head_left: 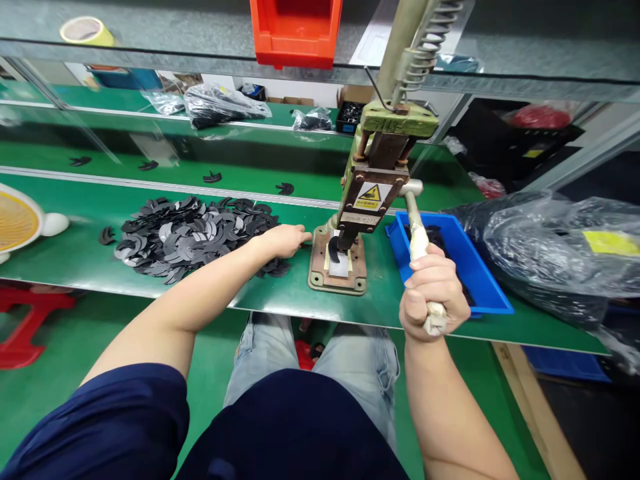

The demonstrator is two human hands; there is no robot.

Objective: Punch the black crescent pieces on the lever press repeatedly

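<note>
A hand press (373, 180) stands on the green bench (75, 260), with a black crescent piece (333, 249) on its base plate under the ram. My right hand (431, 290) is wrapped round the press lever (417, 237), pulled toward me. My left hand (286, 240) rests on the bench just left of the base plate, fingers closed and pointing at it, beside a pile of black crescent pieces (190, 237). Whether it holds a piece is hidden.
A blue bin (493, 293) with black parts sits right of the press, next to a large plastic bag (560, 247). A red bin (296, 30) and tape roll (86, 30) sit on the shelf above. Loose pieces lie on the conveyor (213, 177) behind. A fan (20, 223) is at left.
</note>
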